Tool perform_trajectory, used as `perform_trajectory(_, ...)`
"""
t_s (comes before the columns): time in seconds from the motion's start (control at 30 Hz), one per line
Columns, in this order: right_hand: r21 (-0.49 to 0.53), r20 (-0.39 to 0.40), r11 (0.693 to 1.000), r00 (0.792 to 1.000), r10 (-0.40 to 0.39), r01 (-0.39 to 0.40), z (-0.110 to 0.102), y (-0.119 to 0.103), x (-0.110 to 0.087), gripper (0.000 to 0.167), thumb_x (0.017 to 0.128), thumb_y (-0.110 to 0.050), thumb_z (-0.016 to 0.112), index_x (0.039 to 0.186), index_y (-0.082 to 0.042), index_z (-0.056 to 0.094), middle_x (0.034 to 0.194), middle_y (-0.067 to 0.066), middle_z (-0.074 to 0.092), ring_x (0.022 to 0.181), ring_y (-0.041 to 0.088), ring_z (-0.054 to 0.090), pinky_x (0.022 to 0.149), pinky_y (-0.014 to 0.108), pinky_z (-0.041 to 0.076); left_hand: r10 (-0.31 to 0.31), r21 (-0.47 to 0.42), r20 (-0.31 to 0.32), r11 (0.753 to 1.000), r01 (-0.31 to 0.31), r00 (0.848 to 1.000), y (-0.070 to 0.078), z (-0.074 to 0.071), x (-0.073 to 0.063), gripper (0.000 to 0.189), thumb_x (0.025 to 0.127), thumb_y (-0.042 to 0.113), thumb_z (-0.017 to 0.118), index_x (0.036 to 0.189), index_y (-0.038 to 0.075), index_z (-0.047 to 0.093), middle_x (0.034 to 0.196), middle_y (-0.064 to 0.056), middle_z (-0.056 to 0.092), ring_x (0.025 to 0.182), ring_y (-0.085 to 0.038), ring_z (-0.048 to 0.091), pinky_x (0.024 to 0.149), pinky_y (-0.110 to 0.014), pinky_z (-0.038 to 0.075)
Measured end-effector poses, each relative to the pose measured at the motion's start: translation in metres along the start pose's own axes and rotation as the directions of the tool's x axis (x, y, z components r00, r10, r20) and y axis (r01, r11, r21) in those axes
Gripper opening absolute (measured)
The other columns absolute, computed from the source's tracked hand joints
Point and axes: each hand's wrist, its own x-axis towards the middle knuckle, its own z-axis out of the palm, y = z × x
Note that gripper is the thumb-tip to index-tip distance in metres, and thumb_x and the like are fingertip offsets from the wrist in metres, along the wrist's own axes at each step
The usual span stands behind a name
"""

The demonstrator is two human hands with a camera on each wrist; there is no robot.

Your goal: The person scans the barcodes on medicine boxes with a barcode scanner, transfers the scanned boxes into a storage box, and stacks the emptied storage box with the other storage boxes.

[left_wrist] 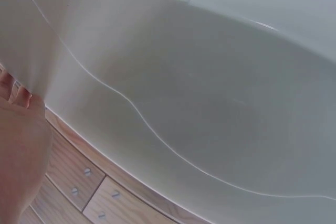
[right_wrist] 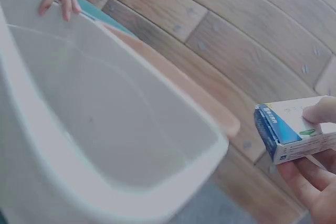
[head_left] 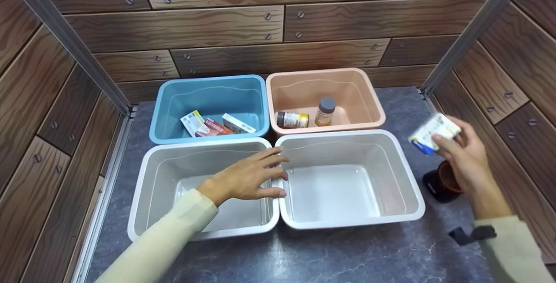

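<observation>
My right hand [head_left: 471, 157] grips a small white medicine box [head_left: 435, 131] with a blue end, raised to the right of the right white bin [head_left: 412, 183]. In the right wrist view, the thumb lies on top of the box [right_wrist: 294, 121] and fingers support it from below. My left hand [head_left: 252, 174], fingers spread and nearly straight, rests over the adjoining rims of the right bin and the left white bin [head_left: 141, 196]. From the left wrist view, the left hand [left_wrist: 23, 145] shows only partly, at a bin's rim.
Behind stand a blue bin [head_left: 208, 81] with several medicine boxes [head_left: 213, 127] and an orange bin [head_left: 321, 74] with two bottles [head_left: 325, 111]. A dark cup-like container [head_left: 438, 185] stands below the right hand. Wood-patterned walls [head_left: 226, 26] enclose the grey tabletop [head_left: 278, 257].
</observation>
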Motion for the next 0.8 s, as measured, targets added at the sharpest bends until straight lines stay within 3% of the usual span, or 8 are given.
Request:
perform_trajectory(0.3, -0.259, 0.164, 0.960, 0.984, -0.070, 0.111, 0.079, -0.024, 0.049, 0.049, 0.098, 0.011, 0.072, 0.139, -0.015, 0.064, 0.120, 0.002, 0.069, 0.095, 0.012, 0.073, 0.077, 0.022, 0.066, -0.032, -0.019, 0.033, 0.999, 0.033, 0.999, 0.002, -0.002, 0.000, 0.058, 0.108, 0.069, 0.051, 0.143, 0.026, 0.068, 0.174, -0.003, 0.043, 0.171, -0.027, 0.019, 0.137, -0.047, 0.028)
perform_trajectory(0.4, -0.363, 0.195, 0.923, 0.979, -0.056, 0.125, 0.108, -0.026, 0.064, 0.049, 0.098, 0.005, 0.076, 0.141, -0.015, 0.064, 0.118, 0.000, 0.069, 0.096, 0.012, 0.072, 0.076, 0.021, 0.065, -0.033, -0.019, 0.033, 0.999, 0.034, 0.999, 0.002, -0.002, 0.001, 0.058, 0.108, 0.069, 0.051, 0.143, 0.026, 0.069, 0.174, -0.004, 0.043, 0.171, -0.027, 0.019, 0.137, -0.047, 0.027)
perform_trajectory(0.53, -0.511, 0.241, 0.847, 0.970, -0.023, 0.147, 0.147, -0.024, 0.079, 0.055, 0.099, -0.001, 0.077, 0.149, -0.009, 0.057, 0.118, -0.003, 0.068, 0.099, 0.011, 0.070, 0.080, 0.023, 0.066, -0.011, -0.009, 0.016, 1.000, 0.012, 1.000, 0.002, -0.002, 0.001, 0.056, 0.108, 0.067, 0.052, 0.141, 0.025, 0.070, 0.171, -0.005, 0.046, 0.170, -0.029, 0.022, 0.137, -0.047, 0.028)
perform_trajectory(0.67, -0.553, 0.296, 0.820, 0.955, 0.026, 0.149, 0.187, -0.016, 0.090, 0.061, 0.100, -0.001, 0.075, 0.155, -0.002, 0.050, 0.123, -0.002, 0.067, 0.103, 0.013, 0.071, 0.085, 0.025, 0.066, 0.015, 0.019, -0.011, 1.000, -0.015, 1.000, 0.001, -0.002, 0.001, 0.054, 0.108, 0.065, 0.054, 0.139, 0.024, 0.071, 0.169, -0.005, 0.048, 0.169, -0.030, 0.025, 0.137, -0.044, 0.028)
perform_trajectory(0.8, -0.576, 0.328, 0.804, 0.943, 0.064, 0.146, 0.226, -0.007, 0.098, 0.062, 0.098, -0.001, 0.076, 0.155, -0.002, 0.051, 0.131, 0.010, 0.069, 0.104, 0.014, 0.069, 0.086, 0.025, 0.066, 0.012, 0.028, -0.012, 1.000, -0.011, 1.000, 0.000, -0.001, 0.001, 0.054, 0.108, 0.066, 0.054, 0.140, 0.025, 0.070, 0.169, -0.005, 0.048, 0.169, -0.030, 0.024, 0.137, -0.044, 0.027)
